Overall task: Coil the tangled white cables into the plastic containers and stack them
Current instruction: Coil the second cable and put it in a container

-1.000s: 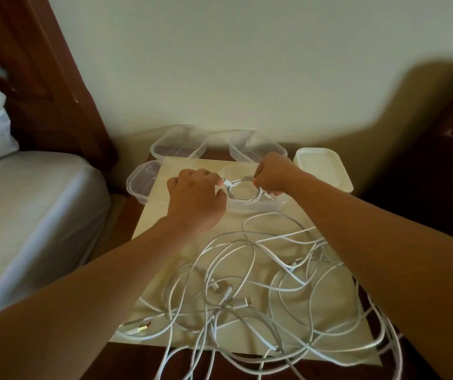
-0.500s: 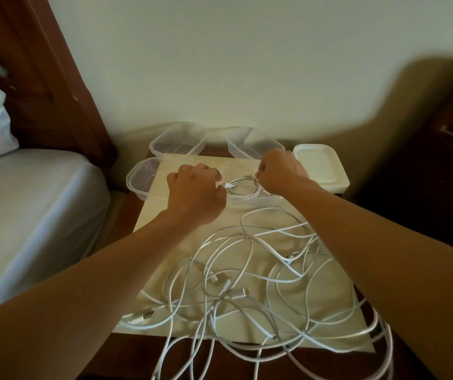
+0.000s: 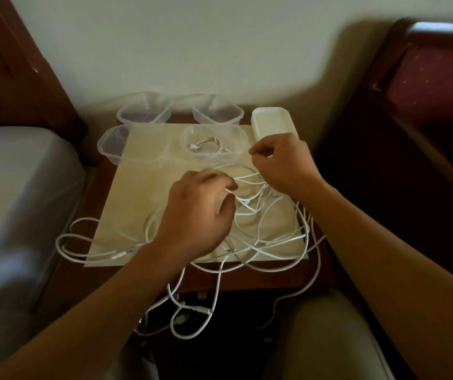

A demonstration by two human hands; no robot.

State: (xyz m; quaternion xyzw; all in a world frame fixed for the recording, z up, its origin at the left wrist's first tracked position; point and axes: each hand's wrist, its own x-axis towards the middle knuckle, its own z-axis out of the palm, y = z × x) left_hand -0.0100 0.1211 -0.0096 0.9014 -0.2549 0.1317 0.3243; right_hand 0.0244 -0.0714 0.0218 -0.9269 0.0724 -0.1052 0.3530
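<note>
We look down at a small wooden bedside table point(image 3: 261, 278) set against a pale wall, with a bed point(image 3: 14, 201) at nine o'clock and a dark chair point(image 3: 425, 78) at two o'clock. A cream mat point(image 3: 148, 187) covers most of the tabletop.

At twelve o'clock sit four clear tubs. The filled tub point(image 3: 215, 144) already has one coiled cable point(image 3: 206, 145) inside; the other three (near-left tub point(image 3: 110, 144), far-left tub point(image 3: 144, 108), far-right tub point(image 3: 218, 111)) look empty. A white stack of lids point(image 3: 273, 122) rests at one o'clock.

The tangle point(image 3: 263, 229) of white cables sprawls over the mat's centre and spills off the table's front edge at six o'clock.

Our left hand point(image 3: 197, 215) is curled, thumb and finger pinching a strand from the tangle. Our right hand point(image 3: 282, 163), near one o'clock, is curled with fingertips pinched together; whether a strand is between them, we cannot tell.

We judge that the second cable is being picked out. Next we need to find its free end and draw it clear without tightening knots, then wind it into a loop small enough for an empty tub.
</note>
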